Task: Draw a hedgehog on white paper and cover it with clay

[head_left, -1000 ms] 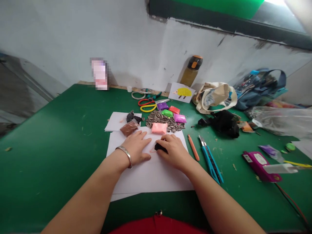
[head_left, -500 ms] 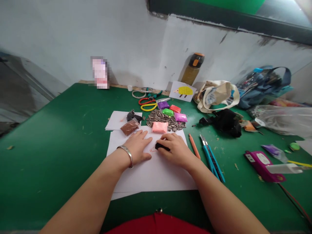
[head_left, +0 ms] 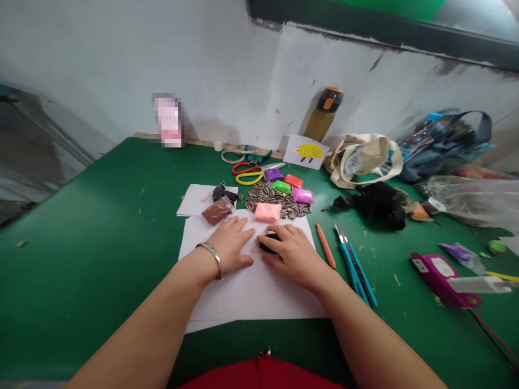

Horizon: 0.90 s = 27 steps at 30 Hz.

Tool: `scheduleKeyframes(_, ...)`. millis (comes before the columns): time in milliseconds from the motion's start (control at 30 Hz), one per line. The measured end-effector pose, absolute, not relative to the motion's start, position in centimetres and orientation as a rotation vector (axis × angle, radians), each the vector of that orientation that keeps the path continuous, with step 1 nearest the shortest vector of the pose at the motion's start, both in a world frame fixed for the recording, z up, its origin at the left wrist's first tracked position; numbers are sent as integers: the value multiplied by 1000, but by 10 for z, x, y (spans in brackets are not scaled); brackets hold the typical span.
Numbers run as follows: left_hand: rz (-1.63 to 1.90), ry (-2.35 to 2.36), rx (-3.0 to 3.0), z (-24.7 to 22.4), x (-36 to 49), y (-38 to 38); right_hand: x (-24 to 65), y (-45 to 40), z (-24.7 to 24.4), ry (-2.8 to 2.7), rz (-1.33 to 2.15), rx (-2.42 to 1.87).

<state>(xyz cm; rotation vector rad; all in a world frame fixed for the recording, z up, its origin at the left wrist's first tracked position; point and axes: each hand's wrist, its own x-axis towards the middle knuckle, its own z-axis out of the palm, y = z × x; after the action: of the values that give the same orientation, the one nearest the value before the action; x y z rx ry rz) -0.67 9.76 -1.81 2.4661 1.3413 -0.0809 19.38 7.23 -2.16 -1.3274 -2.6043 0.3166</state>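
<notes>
White paper sheets (head_left: 259, 294) lie in front of me on the green table. My left hand (head_left: 232, 246), wearing a silver bangle, rests flat on the paper with its fingers spread. My right hand (head_left: 290, 251) curves over a small black block-like piece (head_left: 267, 243), its fingers around it against the paper. Whether that piece is clay or an eraser I cannot tell. Faint orange lines (head_left: 254, 249) show beside it, partly covered. Just beyond my hands are a pink clay pack (head_left: 267, 212) and a brown clay pack (head_left: 218, 210).
Sunflower seeds (head_left: 259, 195) lie behind the pink pack, near purple (head_left: 273, 174) and green (head_left: 281, 187) packs. Scissors (head_left: 249, 177) and a hedgehog picture (head_left: 307, 153) are farther back. An orange crayon (head_left: 325, 246) and utility knife (head_left: 354, 270) lie right. A bottle (head_left: 323, 114) stands behind.
The fingers of my right hand have shifted slightly and spread more over the black piece. My left hand stays in place on the paper. The view has turned slightly.
</notes>
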Motion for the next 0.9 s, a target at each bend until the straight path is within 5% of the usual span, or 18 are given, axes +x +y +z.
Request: scheduleKeyframes(900, -94, 1325, 2502, -23, -9, 98, 197, 69, -19, -2669, 194, -1174)
